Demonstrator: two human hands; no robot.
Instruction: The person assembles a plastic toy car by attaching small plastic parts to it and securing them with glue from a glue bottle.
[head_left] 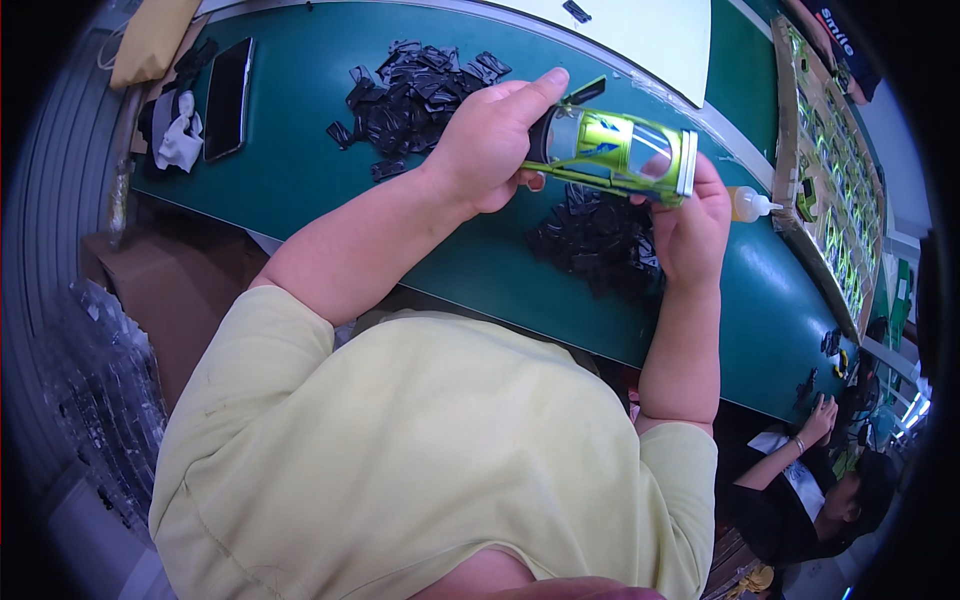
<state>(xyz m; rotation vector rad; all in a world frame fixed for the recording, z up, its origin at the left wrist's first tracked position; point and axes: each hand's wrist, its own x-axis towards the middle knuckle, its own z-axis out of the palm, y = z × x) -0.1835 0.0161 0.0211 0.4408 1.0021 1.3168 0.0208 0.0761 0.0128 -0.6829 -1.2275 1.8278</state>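
Note:
My left hand grips the dark rear end of a lime-green toy car body with clear windows, held above the green table. My right hand holds the same car from below at its other end, and a small glue bottle with a pale nozzle pokes out beside its fingers. Directly under the car lies a heap of small black plastic parts.
A second pile of black parts lies further back. A dark phone and a white cloth sit at the left end. A cardboard tray of green car bodies stands at the right. Another person works at the lower right.

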